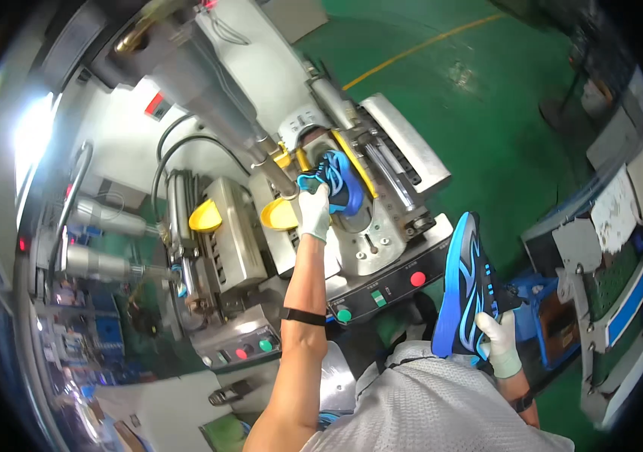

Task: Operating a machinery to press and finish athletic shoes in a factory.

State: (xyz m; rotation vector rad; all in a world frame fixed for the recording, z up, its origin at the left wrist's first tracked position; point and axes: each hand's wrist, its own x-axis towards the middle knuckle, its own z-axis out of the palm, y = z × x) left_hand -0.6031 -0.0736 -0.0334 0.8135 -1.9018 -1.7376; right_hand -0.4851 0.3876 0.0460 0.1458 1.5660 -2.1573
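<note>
The left hand [314, 213] clamped its fingers on the far shoe [334, 179] in the press [382, 248]; seating it squarely mattered, while the right hand [501, 343] gripped the near shoe [466, 285].

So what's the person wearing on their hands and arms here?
Both hands wear thin, close-fitting white gloves that end at the wrist: left hand, right hand. The forearms are bare, with no sleeves reaching them. A narrow black band circles the left arm near the elbow, and a dark strap sits on the right wrist below the glove.

Both shoes [334, 179] [466, 290] blue w/ black streaks, gloves [314, 213] white, floor [502, 113] green w/ yellow line [419, 49]
</note>
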